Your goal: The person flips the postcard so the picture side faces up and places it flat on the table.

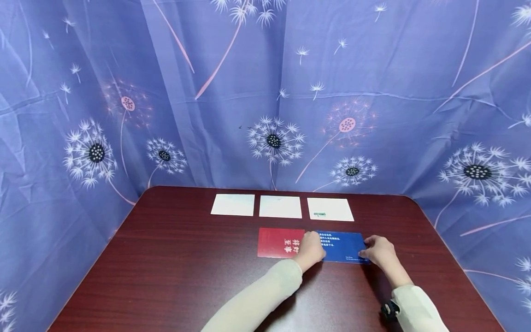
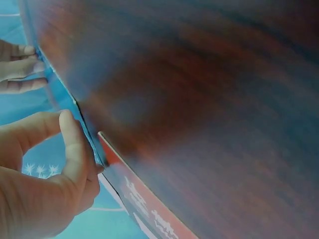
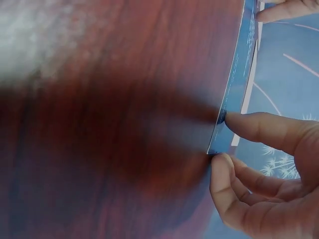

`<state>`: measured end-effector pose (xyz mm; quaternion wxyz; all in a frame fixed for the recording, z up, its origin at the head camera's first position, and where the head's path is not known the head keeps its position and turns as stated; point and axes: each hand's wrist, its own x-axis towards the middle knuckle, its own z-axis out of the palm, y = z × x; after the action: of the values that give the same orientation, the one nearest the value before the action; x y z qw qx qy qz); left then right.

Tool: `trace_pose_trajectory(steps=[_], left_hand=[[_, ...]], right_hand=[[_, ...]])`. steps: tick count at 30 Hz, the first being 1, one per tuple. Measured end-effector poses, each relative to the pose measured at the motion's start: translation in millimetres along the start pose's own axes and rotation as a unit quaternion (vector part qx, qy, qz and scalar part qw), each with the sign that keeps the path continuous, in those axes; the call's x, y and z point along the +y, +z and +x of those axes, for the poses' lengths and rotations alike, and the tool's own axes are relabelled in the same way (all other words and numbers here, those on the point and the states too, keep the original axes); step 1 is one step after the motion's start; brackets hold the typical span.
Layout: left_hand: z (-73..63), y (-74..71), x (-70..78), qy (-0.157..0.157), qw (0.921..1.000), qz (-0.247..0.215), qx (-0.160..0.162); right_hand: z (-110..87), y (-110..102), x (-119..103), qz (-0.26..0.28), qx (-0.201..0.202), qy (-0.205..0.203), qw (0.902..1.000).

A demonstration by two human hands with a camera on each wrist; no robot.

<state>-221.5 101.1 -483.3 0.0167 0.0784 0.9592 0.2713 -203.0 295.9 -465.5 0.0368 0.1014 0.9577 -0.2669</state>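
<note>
A blue card (image 1: 343, 248) printed with white lines of text lies on the dark red-brown table, right of a red card (image 1: 271, 242) with large white characters. My left hand (image 1: 311, 251) pinches the blue card's left end and covers the place where the two cards meet. At the right end, my right hand (image 1: 380, 251) holds the same card, its thumb (image 3: 249, 125) on the top face and a bent finger at the corner in the right wrist view. In the left wrist view, the left thumb and fingers close in at the card's edge.
Three white cards lie in a row along the far side of the table: a left one (image 1: 233, 204), a middle one (image 1: 280, 207) and a right one (image 1: 330, 210) with a small green mark. A blue dandelion-print curtain (image 1: 224, 138) hangs behind and beside the table.
</note>
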Motion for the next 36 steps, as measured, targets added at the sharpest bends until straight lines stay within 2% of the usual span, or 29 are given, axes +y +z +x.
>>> trace_pose_trajectory(steps=[3,8,13,17,20,23,30,36], left_hand=[[0.3,-4.1,0.5,-0.005,0.9998,-0.02,0.001],[0.2,-12.1,0.6,0.008,0.9986,-0.053,0.004],[-0.6,-20.1,-3.7,0.004,0.9924,-0.123,0.004],[0.0,-30.0,-12.7,0.008,0.9809,-0.194,0.015],[2.2,-39.4,-22.3,0.008,0.9669,-0.254,0.02],[5.2,-50.8,-33.6,0.002,0.9564,-0.291,0.025],[11.4,-83.7,-68.5,0.007,0.9469,-0.314,0.069],[17.5,-105.5,-99.9,0.003,0.9329,-0.346,0.098]], right_hand=[[-1.9,1.6,-0.7,-0.006,0.012,-0.018,0.9998],[-8.8,7.8,-7.3,-0.005,0.049,-0.062,0.9969],[-15.6,11.5,-26.9,0.021,0.098,-0.1,0.9899],[-16.1,13.1,-48.9,0.052,0.127,-0.125,0.9826],[-14.2,15.6,-66.0,0.078,0.14,-0.137,0.9775],[-10.6,20.5,-82.3,0.102,0.15,-0.148,0.9722],[3.9,38.5,-116.1,0.169,0.12,-0.192,0.9592],[12.3,52.3,-141.4,0.222,0.085,-0.216,0.9471]])
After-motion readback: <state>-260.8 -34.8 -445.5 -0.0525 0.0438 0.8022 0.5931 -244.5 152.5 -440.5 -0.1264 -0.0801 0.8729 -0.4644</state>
